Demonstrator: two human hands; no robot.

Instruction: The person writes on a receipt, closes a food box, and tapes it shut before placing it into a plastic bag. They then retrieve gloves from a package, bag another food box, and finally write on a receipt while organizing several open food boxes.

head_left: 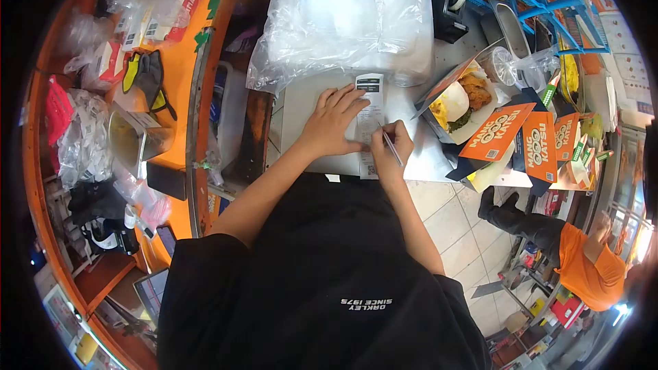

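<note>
A long printed receipt (370,111) lies on the metal counter (308,99) in front of me. My left hand (334,123) rests on its left edge, fingers spread and flat. In my right hand (393,147) a slim pen (393,149) is gripped, held over the receipt's lower half; its tip is hard to make out. Just right of that hand stands an open food box (457,99) with rice, fried chicken and something yellow inside. Orange and black printed boxes (498,130) sit beside it.
A plastic-wrapped stack (346,17) stands behind the receipt. Blue baskets (541,0) and a black tape dispenser (449,10) are at the back right. On the left, an orange shelf (175,89) carries gloves (147,82) and a metal container (137,138). A person in orange (589,267) stands at right.
</note>
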